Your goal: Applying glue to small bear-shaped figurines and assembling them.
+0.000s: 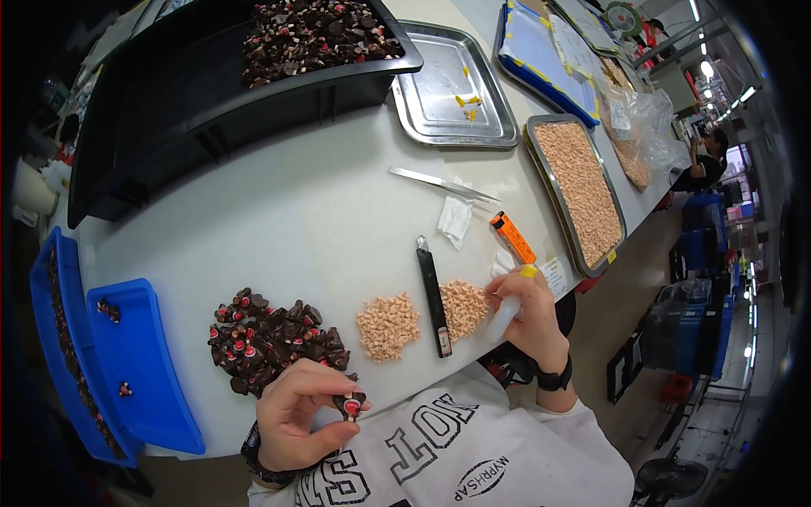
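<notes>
Brown lumps (274, 334) are waiting, few lying in the blue tray (144, 338), left fingers (318, 377) pinching one (351, 406), right fingers (530, 296) a bottle (503, 318).

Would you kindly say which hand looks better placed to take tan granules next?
Probably the right hand: its fingertips are beside a tan granule pile, though it holds a white bottle; the left hand, farther away, holds a dark piece.

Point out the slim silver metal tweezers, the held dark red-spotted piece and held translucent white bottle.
Slim silver metal tweezers (439, 182): head view, middle.
Dark red-spotted piece (351, 406): head view, red disc.
Translucent white bottle (504, 318): head view, body.
</notes>
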Tool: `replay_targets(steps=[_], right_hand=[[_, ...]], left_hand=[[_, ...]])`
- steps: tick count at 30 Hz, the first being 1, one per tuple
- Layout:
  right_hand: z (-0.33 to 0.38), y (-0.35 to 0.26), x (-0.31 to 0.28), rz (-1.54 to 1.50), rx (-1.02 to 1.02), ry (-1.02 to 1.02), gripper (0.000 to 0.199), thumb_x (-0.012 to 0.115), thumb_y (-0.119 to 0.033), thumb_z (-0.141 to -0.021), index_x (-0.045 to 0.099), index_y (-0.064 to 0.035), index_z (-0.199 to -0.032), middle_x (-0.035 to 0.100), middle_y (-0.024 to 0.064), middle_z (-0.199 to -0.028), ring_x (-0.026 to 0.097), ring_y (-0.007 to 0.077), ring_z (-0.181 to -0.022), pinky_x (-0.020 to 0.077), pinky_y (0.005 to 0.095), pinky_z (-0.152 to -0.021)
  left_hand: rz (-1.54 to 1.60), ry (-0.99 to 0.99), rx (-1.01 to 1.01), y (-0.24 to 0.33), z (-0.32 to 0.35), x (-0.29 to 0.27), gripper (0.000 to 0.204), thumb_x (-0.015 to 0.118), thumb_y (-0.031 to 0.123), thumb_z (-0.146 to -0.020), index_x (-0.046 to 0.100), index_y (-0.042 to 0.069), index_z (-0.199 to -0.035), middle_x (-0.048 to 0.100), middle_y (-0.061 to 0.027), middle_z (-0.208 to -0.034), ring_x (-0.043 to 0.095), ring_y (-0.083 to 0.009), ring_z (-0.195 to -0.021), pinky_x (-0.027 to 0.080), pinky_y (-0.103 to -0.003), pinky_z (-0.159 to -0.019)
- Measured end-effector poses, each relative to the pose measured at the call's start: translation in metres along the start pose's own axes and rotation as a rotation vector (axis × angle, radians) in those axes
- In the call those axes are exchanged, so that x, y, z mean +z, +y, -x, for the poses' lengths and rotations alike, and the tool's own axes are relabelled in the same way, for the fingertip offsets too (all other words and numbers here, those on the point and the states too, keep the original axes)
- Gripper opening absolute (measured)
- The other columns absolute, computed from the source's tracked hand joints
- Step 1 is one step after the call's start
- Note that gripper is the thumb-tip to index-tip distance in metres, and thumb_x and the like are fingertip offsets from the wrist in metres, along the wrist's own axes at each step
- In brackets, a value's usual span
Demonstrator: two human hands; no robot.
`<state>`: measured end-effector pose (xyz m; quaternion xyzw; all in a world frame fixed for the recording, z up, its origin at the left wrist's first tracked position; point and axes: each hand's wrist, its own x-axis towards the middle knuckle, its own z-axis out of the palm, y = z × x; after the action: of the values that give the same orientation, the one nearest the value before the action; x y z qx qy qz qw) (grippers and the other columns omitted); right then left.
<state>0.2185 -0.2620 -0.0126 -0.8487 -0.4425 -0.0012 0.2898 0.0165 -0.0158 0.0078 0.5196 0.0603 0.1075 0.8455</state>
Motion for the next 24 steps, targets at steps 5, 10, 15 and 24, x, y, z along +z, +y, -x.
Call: replay_targets(steps=[5,10,15,24], right_hand=[[-0.003,-0.002,0.000,-0.061,0.012,0.020,0.038,0.065,0.010,-0.061,0.044,-0.0088,-0.087,0.061,0.0072,-0.076,0.053,0.0232,-0.071,0.0422,0.0333,-0.070],[-0.022,-0.042,-0.002,-0.405,-0.183,0.294,0.039,0.064,0.008,-0.067,0.037,-0.0108,-0.087,0.057,0.0086,-0.068,0.049,0.0153,-0.061,0.0403,0.0279,-0.065],[-0.068,-0.094,0.008,-0.677,-0.629,-0.222,0.015,0.069,-0.007,-0.062,0.058,-0.0087,-0.072,0.060,0.0019,-0.090,0.048,0.0228,-0.077,0.0409,0.0337,-0.070],[-0.071,-0.111,0.040,-0.595,-0.565,-0.010,0.018,0.065,-0.009,-0.057,0.056,-0.0096,-0.072,0.060,0.0046,-0.092,0.053,0.0231,-0.078,0.0419,0.0320,-0.064]], left_hand=[[0.005,-0.019,-0.021,0.000,0.000,-0.001,0.036,0.069,-0.004,-0.071,0.054,-0.008,-0.103,0.052,-0.0164,-0.099,0.062,-0.0205,-0.084,0.053,-0.027,-0.076],[0.025,-0.134,-0.133,0.003,-0.004,0.000,0.046,0.070,-0.005,-0.071,0.051,-0.007,-0.113,0.053,-0.0134,-0.099,0.060,-0.0188,-0.090,0.052,-0.028,-0.077],[0.086,-0.257,-0.239,0.008,0.002,-0.002,0.063,0.069,-0.006,-0.071,0.041,-0.004,-0.128,0.053,-0.0140,-0.108,0.057,-0.0187,-0.097,0.051,-0.028,-0.077],[0.173,-0.267,-0.175,0.009,0.001,-0.010,0.080,0.069,-0.007,-0.071,0.024,-0.002,-0.137,0.055,-0.0150,-0.110,0.057,-0.0181,-0.096,0.048,-0.027,-0.078]])
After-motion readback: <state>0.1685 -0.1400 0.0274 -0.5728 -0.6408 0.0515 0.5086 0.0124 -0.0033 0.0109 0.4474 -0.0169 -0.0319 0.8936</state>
